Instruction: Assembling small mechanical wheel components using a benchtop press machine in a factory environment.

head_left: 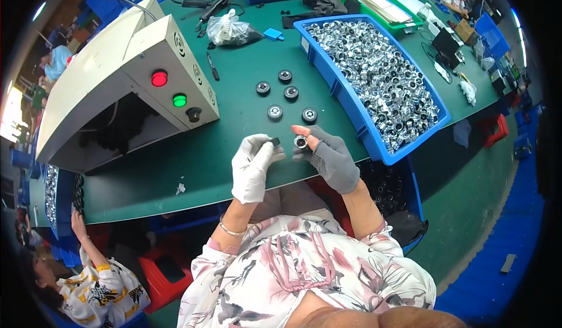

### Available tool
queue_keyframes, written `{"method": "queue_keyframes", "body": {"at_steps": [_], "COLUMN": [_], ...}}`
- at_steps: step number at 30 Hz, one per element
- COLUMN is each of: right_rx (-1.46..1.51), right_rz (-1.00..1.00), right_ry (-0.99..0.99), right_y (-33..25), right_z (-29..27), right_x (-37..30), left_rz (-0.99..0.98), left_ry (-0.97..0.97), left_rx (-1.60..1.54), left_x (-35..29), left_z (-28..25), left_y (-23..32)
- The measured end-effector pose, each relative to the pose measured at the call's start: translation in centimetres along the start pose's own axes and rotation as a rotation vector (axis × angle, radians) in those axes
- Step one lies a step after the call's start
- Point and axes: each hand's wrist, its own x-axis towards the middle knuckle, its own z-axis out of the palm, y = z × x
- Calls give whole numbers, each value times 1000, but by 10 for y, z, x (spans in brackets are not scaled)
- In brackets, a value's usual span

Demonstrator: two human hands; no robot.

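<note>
My left hand [250, 167], in a white glove, pinches a small black part [276, 142] between thumb and fingers. Close beside it, my right hand [332, 159] wears a grey glove with bare thumb and fingertip showing, and grips a small shiny metal ring-shaped part [300, 142] with a dark centre. The two parts are apart, above the front of the green table. Just beyond my hands lie several round black caps [291, 94] with silvery centres. To the right, a blue bin [361, 130] is filled with shiny metal ring-shaped parts [374, 70].
A cream machine [140, 64] with red and green buttons stands at left. A black pen [213, 65], a plastic bag [229, 30] and a blue tag [274, 34] lie farther back. A green crate [404, 28] sits behind the bin. Another person [105, 287] works at lower left.
</note>
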Motion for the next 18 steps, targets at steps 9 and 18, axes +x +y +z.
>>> {"method": "queue_keyframes", "body": {"at_steps": [9, 18], "right_rx": [-276, -915], "right_rz": [-244, -697], "right_ry": [113, 132], "right_y": [17, 15], "right_z": [4, 11], "right_x": [-4, -2], "left_rz": [-133, -16], "left_ry": [-54, 26], "left_rx": [-361, -54], "left_x": [-10, -21], "left_z": [18, 25], "left_y": [-9, -18]}}
